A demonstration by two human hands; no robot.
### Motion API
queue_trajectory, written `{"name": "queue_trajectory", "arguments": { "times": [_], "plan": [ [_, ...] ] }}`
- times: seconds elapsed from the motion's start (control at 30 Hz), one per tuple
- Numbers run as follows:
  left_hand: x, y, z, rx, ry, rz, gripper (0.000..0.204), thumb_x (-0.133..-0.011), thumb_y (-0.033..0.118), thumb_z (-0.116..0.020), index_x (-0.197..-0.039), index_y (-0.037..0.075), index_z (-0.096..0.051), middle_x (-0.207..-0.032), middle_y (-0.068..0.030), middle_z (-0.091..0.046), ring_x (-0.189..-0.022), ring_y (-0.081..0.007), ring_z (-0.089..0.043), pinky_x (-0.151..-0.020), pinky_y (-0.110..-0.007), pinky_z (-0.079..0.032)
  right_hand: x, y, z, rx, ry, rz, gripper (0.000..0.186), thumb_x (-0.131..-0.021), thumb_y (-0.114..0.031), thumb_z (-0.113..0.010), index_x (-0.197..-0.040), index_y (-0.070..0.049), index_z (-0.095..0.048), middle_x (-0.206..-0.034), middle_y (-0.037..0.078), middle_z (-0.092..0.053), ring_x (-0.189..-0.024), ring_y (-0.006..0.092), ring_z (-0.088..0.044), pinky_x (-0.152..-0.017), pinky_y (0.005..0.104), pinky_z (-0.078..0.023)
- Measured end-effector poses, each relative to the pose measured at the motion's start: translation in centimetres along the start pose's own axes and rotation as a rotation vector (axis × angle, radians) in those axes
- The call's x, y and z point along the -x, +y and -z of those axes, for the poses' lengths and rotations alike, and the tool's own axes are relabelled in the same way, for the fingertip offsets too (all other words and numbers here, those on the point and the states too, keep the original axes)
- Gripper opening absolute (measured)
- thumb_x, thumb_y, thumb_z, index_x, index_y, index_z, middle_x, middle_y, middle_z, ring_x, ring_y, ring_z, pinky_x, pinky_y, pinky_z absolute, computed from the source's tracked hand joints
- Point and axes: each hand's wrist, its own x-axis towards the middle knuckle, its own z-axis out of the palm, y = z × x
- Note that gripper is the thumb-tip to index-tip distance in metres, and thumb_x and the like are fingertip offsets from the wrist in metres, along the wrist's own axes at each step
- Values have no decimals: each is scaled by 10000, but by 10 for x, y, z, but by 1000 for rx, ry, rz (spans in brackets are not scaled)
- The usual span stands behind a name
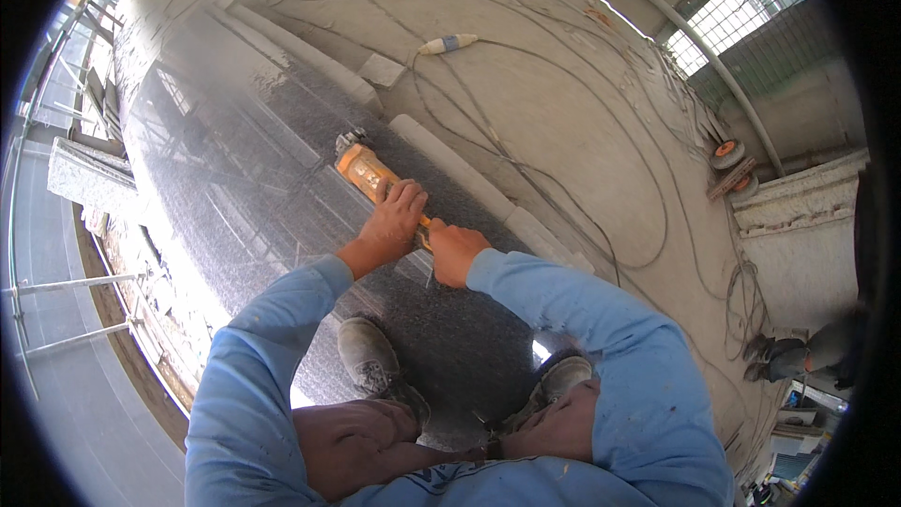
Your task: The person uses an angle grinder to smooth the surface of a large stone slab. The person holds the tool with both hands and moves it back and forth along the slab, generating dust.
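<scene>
An orange angle grinder [366,169] rests over the polished dark stone slab [253,178], its metal head pointing away from me to the upper left. My left hand [392,219] is wrapped round the grinder's body. Just behind it, to the right, my right hand [454,253] is closed on the rear of the grinder. Whether the disc touches the stone is hidden beneath the head. Both my feet, in dusty shoes [368,347], are on the dark slab below my hands.
Pale stone strips [441,169] line the slab's right side. Black cables [526,174] loop over the dusty floor around a pale cable connector [447,44]. Metal railing [75,282] stands at the left. Another person's feet [779,357] show at the far right, near a small wheel [727,153].
</scene>
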Motion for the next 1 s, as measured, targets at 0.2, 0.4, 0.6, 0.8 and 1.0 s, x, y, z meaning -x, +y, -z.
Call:
{"name": "queue_trajectory", "arguments": {
  "times": [0.2, 0.4, 0.6, 0.8, 1.0],
  "plan": [
    [-4, -9, -4, 17, -5, -4, 797, -607, 90, -835, -1329, 5, -508, -1358, -164, -473, -1393, -352, -394, -1168, -623, -233, -20, 9, -13, 12, 36, 42, 404, -873, -90, -696, -1199, 56, -506, -1099, 236, -702, -1056, 346, -703, -893, 431, -574],
    [-5, -27, -7, -6, -5, 17, 633, -724, 109, -769, -1300, -1, -532, -1341, -159, -493, -1374, -335, -411, -1175, -596, -214, -37, 3, -10, -6, 72, 67, 366, -876, -69, -658, -1184, 48, -500, -1081, 241, -702, -1035, 361, -705, -869, 449, -575],
    [-8, -44, -7, 25, -43, 27, 703, -666, 91, -804, -1302, 13, -515, -1340, -154, -483, -1375, -335, -406, -1174, -599, -213, -59, 1, -18, -41, 131, 69, 336, -869, -72, -642, -1161, 32, -513, -1067, 239, -705, -1021, 365, -707, -861, 458, -571],
    [-10, -52, -5, 23, 26, -3, 700, -631, 80, -826, -1262, 21, -528, -1322, -151, -490, -1355, -341, -423, -1164, -593, -231, -58, -6, -3, -13, 84, 36, 405, -869, -106, -698, -1213, 18, -523, -1131, 208, -703, -1072, 338, -700, -913, 437, -566],
    [-6, -30, 1, -2, -8, -3, 730, -623, 126, -850, -1270, 18, -532, -1317, -152, -490, -1339, -341, -436, -1154, -591, -249, -36, 0, -7, -47, 98, 55, 331, -874, -93, -637, -1155, 30, -511, -1070, 252, -699, -1033, 382, -698, -881, 468, -560]
  ]
}}
